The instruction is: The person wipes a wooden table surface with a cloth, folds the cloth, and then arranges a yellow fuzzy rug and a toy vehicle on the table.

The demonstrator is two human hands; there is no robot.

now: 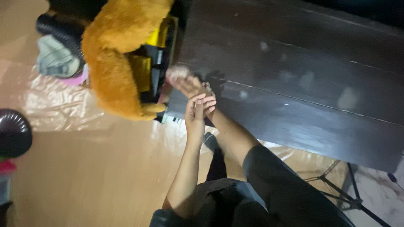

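My right hand point(184, 81) reaches over the near edge of a dark wooden table point(294, 75). Its fingers are blurred and stretched toward a big orange-brown plush toy point(118, 54); it holds nothing that I can see. My left hand point(198, 110) comes up from below on a bare forearm. Its fingertips lie against my right wrist, where something small and dark shows. Whether the left fingers grip the wrist or only touch it is unclear. My right arm wears a dark sleeve pushed up past the elbow.
Yellow and black objects point(149, 63) sit behind the plush toy. Clear plastic sheeting point(59, 101) covers part of the wooden floor. Folded grey cloth point(54, 56) lies at the upper left, a dark round object point(12, 132) at the left edge, and a metal stand's legs point(336, 189) at the lower right.
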